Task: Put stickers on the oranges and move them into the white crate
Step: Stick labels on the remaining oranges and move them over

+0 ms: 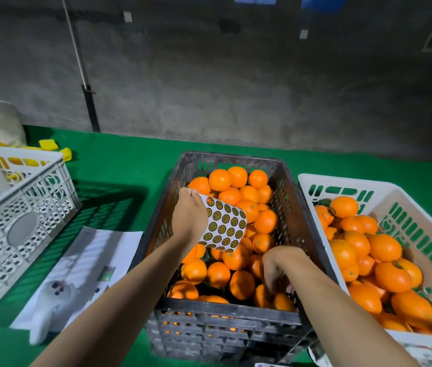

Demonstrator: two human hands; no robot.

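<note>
Over the dark crate (236, 321), left hand (188, 215) pinches the sheet (224, 225); right hand (275, 268) curls among oranges (236, 192), grasp unclear. Lift one fully before stickering.

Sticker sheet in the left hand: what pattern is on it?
Rows of round dark-green and yellow stickers on a white sheet, seen in the head view.

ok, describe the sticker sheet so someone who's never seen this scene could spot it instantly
Start at the dark grey crate of oranges in the middle of the green table, between two white crates. Above its left half, the left hand holds up a small white sheet, the sticker sheet. It is the only flat thing over the fruit, covered in rows of round dark green-and-yellow stickers.
</note>
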